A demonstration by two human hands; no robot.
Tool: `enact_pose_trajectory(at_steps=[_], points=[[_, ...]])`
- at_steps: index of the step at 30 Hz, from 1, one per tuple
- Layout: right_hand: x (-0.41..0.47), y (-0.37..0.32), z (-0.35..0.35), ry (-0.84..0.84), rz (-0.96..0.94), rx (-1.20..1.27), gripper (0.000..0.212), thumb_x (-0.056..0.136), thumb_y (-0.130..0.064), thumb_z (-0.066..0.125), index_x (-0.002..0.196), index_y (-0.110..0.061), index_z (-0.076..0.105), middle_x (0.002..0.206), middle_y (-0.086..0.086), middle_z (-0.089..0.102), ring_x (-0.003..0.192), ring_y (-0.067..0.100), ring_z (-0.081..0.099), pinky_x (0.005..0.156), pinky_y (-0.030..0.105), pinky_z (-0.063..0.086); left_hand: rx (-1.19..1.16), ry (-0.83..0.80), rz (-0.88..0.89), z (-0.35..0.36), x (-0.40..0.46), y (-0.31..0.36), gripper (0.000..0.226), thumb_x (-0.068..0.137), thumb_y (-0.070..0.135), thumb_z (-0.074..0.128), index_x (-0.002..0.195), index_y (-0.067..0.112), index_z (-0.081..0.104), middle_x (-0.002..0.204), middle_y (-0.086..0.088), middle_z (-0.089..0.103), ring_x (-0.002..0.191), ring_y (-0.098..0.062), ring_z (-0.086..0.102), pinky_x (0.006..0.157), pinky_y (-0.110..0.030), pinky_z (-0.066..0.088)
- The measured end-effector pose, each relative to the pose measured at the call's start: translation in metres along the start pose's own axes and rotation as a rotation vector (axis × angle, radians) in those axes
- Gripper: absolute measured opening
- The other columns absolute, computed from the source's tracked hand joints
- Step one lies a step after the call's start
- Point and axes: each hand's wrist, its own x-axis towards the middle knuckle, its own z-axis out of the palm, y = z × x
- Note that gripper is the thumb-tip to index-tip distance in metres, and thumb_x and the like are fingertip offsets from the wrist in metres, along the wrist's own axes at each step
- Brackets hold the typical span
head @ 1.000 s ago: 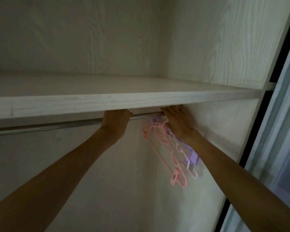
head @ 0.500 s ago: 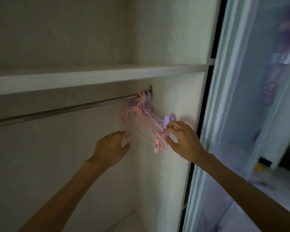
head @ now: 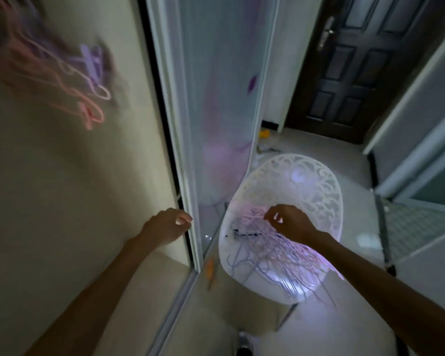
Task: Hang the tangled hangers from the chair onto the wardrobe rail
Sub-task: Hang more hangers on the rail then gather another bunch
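Both hands are in the air and hold nothing, which fits a moment between 2 trips: I judge that the person is turning from the wardrobe toward the chair to take more hangers. The left hand (head: pixel 166 228) hovers in front of the wardrobe's side panel (head: pixel 62 201), near the edge of the sliding door (head: pixel 216 98), with its fingers loosely curled and nothing between them. The right hand (head: pixel 289 222) hovers over the chair seat, also loosely curled and without a grasp; its fingertips point down toward the pile, probably because this hand is the nearer 1 for the next pick.

The tangled hangers (head: pixel 275 255) lie in a heap on the white chair (head: pixel 316 186), which has an openwork back and stands on the floor just beside the door. They are thin, mostly pink and pale purple or blue, and they cross each other in many directions, so I expect that 1 piece will drag others when it is lifted. A dark bar lies among them; what it is I cannot tell.

At the upper left a blurred bunch of hung hangers (head: pixel 82 80), pink and purple, is seen against the panel. The rail itself is not in view.
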Motion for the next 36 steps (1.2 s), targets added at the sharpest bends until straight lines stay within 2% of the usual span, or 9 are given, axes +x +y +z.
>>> enact_pose_trajectory(at_steps=[5,9,13,20,25,29,32,34,36], points=[[-0.01,0.084,0.032,-0.11,0.19,0.058,0.018,0.087,-0.018,0.057,0.096,-0.026,0.071,0.092,-0.006,0.067,0.093,0.017,0.064,0.074,0.024,0.044,-0.217,-0.156,-0.058,0.078,0.068,0.031,0.02,0.09,0.011,0.057,0.107,0.007,0.067,0.096,-0.006,0.063,0.09,-0.017,0.06,0.08,-0.025,0.048],[0.012,0.152,0.064,-0.212,0.261,0.056,0.021,0.09,-0.019,0.054,0.105,-0.022,0.068,0.106,-0.001,0.068,0.101,0.015,0.062,0.069,0.016,0.032,-0.485,-0.191,-0.255,0.146,0.123,0.051,0.02,0.091,-0.008,0.049,0.104,-0.002,0.063,0.087,-0.009,0.066,0.078,-0.02,0.062,0.051,-0.011,0.044],[0.044,0.207,0.087,-0.314,0.299,0.046,0.022,0.091,-0.021,0.053,0.109,-0.02,0.065,0.111,0.001,0.066,0.105,0.015,0.06,0.072,0.019,0.038,-0.51,-0.144,-0.449,0.199,0.178,0.062,0.034,0.093,0.006,0.049,0.126,0.0,0.054,0.13,-0.017,0.055,0.121,-0.032,0.053,0.088,-0.03,0.048],[0.108,0.265,0.131,-0.311,0.401,0.057,0.036,0.098,-0.033,0.04,0.127,-0.014,0.052,0.129,0.01,0.056,0.121,0.025,0.05,0.097,0.031,0.039,-0.538,-0.026,-0.598,0.253,0.254,0.059,0.053,0.095,0.029,0.049,0.142,0.009,0.035,0.142,-0.02,0.044,0.129,-0.035,0.045,0.107,-0.046,0.038],[0.164,0.277,0.171,-0.309,0.412,0.014,0.059,0.096,-0.046,0.04,0.144,-0.014,0.03,0.148,0.012,0.035,0.136,0.028,0.033,0.108,0.04,0.029,-0.249,-0.01,-0.423,0.275,0.286,0.042,0.047,0.098,0.031,0.044,0.138,0.008,0.043,0.14,-0.018,0.047,0.13,-0.031,0.045,0.107,-0.033,0.033],[0.19,0.288,0.193,-0.513,0.528,0.021,0.082,0.088,-0.062,0.042,0.149,-0.012,0.017,0.154,0.013,0.023,0.141,0.031,0.023,0.114,0.051,0.019,0.059,-0.102,-0.226,0.285,0.284,0.033,0.027,0.095,0.038,0.046,0.1,0.023,0.068,0.098,-0.006,0.067,0.102,-0.025,0.062,0.092,-0.034,0.046],[0.196,0.298,0.198,-0.504,0.505,-0.126,0.079,0.083,-0.069,0.042,0.14,-0.014,0.035,0.147,0.014,0.034,0.138,0.031,0.029,0.113,0.052,0.019,-0.025,-0.058,-0.321,0.279,0.293,0.028,0.029,0.095,0.039,0.043,0.068,0.032,0.052,0.069,0.01,0.057,0.067,-0.013,0.058,0.066,-0.026,0.05],[0.2,0.304,0.198,-0.567,0.52,-0.103,0.088,0.082,-0.072,0.04,0.144,-0.012,0.027,0.15,0.017,0.029,0.14,0.032,0.025,0.115,0.05,0.017,-0.125,-0.056,-0.341,0.267,0.298,0.028,0.04,0.101,0.029,0.029,0.078,0.022,0.061,0.072,-0.001,0.065,0.058,-0.019,0.063,0.051,-0.025,0.052],[0.197,0.306,0.201,-0.592,0.554,-0.047,0.092,0.081,-0.074,0.037,0.147,-0.012,0.02,0.153,0.019,0.019,0.142,0.034,0.016,0.115,0.051,0.016,-0.03,0.137,-0.321,0.257,0.309,0.031,0.034,0.099,0.016,0.032,0.109,0.011,0.064,0.106,-0.014,0.067,0.088,-0.031,0.067,0.076,-0.034,0.056]])
